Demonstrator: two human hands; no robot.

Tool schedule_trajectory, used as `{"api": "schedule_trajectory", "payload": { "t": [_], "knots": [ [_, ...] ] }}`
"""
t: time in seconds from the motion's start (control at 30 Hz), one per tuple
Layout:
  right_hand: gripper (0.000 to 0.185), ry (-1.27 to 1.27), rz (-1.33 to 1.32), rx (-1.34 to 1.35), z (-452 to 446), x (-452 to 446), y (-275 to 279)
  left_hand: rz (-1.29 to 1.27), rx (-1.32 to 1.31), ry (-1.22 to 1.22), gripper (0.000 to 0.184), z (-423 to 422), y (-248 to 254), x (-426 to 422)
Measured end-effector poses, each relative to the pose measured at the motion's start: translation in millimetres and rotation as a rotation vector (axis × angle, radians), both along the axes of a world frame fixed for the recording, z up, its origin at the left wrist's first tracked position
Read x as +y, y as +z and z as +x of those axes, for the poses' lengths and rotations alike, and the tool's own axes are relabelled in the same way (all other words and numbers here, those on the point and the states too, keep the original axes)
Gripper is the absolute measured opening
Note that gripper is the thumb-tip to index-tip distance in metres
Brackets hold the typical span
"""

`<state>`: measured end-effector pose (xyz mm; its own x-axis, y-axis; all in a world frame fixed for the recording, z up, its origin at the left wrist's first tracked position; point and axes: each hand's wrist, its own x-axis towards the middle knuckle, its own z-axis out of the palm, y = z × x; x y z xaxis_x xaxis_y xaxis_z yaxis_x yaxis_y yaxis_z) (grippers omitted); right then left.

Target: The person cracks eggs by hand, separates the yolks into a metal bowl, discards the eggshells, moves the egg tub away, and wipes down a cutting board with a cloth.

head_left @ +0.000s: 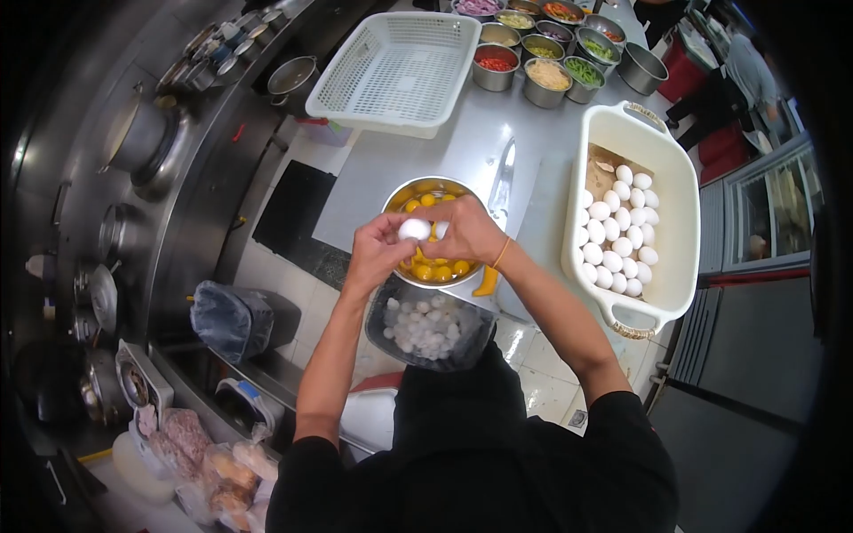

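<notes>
Over a round metal bowl (pixel 402 195) of raw eggs with many yellow yolks, my left hand (pixel 380 253) and my right hand (pixel 471 233) meet. A white eggshell piece (pixel 414 230) is held in my left fingers. Another white shell piece (pixel 441 230) shows beside it, at my right fingertips. Below the bowl stands a lined bin (pixel 378 333) holding many eggshells. To the right, a white tub (pixel 686 204) with handles holds several whole white eggs (pixel 612 260). A knife (pixel 504 182) lies on the steel table between the bowl and the tub.
A white perforated basket (pixel 395 67) sits on the steel table (pixel 373 178). Metal containers of chopped food (pixel 546 75) stand at the back. A bagged bin (pixel 233 320) is at the left, near bagged food (pixel 233 475). Another person (pixel 745 80) is at the upper right.
</notes>
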<state>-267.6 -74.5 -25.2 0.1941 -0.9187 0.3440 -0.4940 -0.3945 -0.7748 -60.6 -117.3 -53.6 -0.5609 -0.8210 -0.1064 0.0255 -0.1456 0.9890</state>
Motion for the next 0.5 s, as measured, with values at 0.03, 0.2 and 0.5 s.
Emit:
{"api": "schedule_trajectory", "payload": {
  "t": [0.03, 0.2, 0.5],
  "knots": [
    [0.044, -0.034, -0.036, 0.008, 1.6, 0.4, -5.1, -0.045, -0.001, 0.049, 0.034, -5.5, -3.7, 0.3],
    [0.042, -0.118, -0.075, 0.036, 3.5, 1.7, -26.2, -0.141, -0.107, 0.146, 0.033, -23.9, -11.8, 0.4],
    [0.047, -0.225, -0.004, 0.331, -21.1, 8.9, -20.5, -0.963, -0.610, 0.186, 0.036, -19.7, 18.7, 12.1]
  ]
}}
